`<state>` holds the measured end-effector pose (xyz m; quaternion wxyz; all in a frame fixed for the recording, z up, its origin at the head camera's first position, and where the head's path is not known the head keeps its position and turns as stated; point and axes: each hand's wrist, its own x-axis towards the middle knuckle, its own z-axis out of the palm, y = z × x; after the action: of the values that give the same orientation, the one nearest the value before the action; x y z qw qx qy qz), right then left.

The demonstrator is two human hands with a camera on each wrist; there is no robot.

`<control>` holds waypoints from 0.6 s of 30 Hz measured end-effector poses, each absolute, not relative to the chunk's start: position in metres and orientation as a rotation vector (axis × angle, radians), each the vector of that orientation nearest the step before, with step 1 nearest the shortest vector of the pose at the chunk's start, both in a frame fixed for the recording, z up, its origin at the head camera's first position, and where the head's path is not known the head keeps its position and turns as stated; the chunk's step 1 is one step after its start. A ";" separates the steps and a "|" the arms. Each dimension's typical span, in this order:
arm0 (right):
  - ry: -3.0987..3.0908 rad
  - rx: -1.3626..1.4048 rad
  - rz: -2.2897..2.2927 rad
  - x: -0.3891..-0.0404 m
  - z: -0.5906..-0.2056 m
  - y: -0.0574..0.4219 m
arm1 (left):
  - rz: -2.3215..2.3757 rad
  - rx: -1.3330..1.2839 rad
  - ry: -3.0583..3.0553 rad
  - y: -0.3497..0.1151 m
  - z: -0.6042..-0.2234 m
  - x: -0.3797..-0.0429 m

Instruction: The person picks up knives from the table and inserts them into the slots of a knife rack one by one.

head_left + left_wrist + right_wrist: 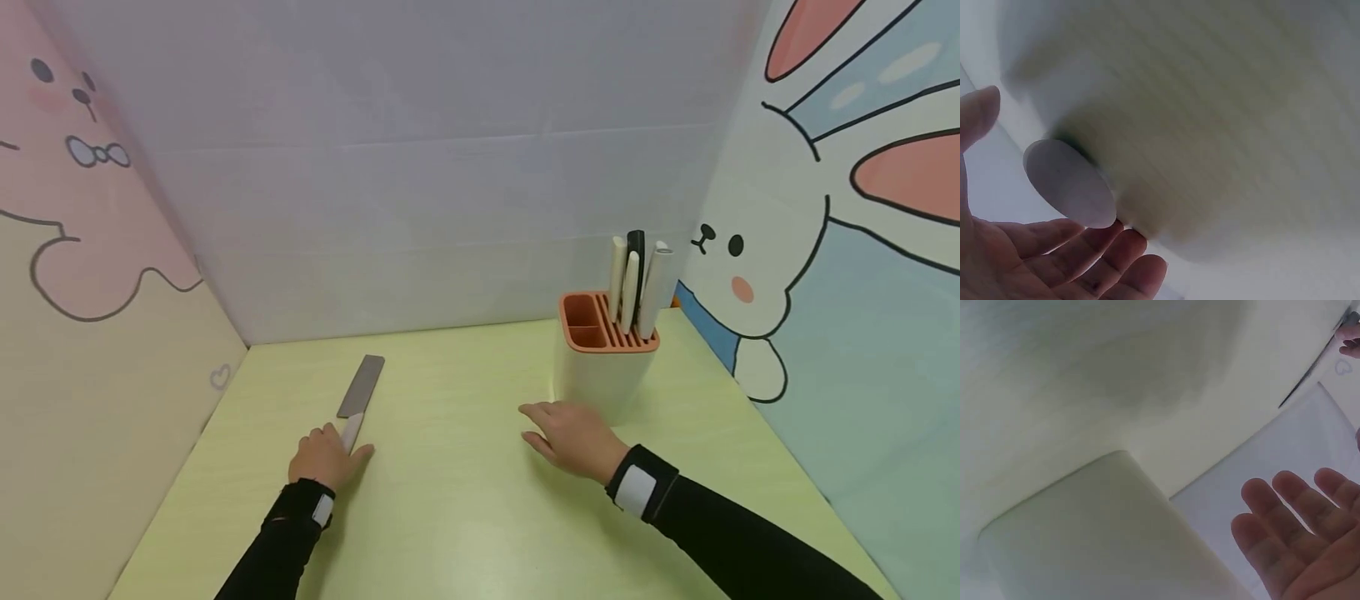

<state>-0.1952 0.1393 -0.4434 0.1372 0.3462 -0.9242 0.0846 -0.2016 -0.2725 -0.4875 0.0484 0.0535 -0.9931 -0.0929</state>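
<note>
A cleaver-shaped knife [362, 386] with a grey blade and pale handle lies on the table at left, blade pointing away. My left hand [322, 458] is at its handle, thumb spread out to the right. From the left wrist, the rounded handle end [1069, 184] shows between the raised thumb and the fingers, which lie close along its side. My right hand [577, 437] holds nothing; it hovers just in front of a white knife block [600, 387] with an orange top. In the right wrist view its fingers [1291, 487] are extended beside the block's wall [1097, 531].
Several handles, white ones [655, 287] and a black one [637, 242], stand in the block's slots on the right; two square compartments [583, 312] are at its left. Walls with cartoon prints enclose the yellow-green table [450, 500] at both sides and the back.
</note>
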 end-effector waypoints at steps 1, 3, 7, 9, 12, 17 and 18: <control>-2.708 1.007 0.242 -0.196 -0.447 0.138 | -0.273 0.160 -3.026 -0.272 -0.488 -0.202; -2.754 1.018 0.244 -0.198 -0.453 0.136 | -0.271 0.155 -3.024 -0.272 -0.488 -0.202; -2.833 1.015 0.270 -0.201 -0.465 0.136 | -0.244 0.142 -3.029 -0.271 -0.489 -0.203; -2.874 1.008 0.270 -0.203 -0.470 0.136 | -0.232 0.132 -3.033 -0.272 -0.489 -0.204; -2.947 1.029 0.238 -0.204 -0.478 0.138 | -0.220 0.106 -3.029 -0.272 -0.488 -0.204; -3.060 1.077 0.179 -0.201 -0.486 0.141 | -0.252 0.023 -3.015 -0.271 -0.485 -0.204; -3.071 1.078 0.172 -0.201 -0.487 0.141 | -0.261 0.015 -3.019 -0.271 -0.485 -0.204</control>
<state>-0.2008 0.1412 -0.4875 -0.0588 0.3301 -0.9406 0.0528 -0.2040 -0.2709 -0.4846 0.0555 0.0051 -0.9947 -0.0861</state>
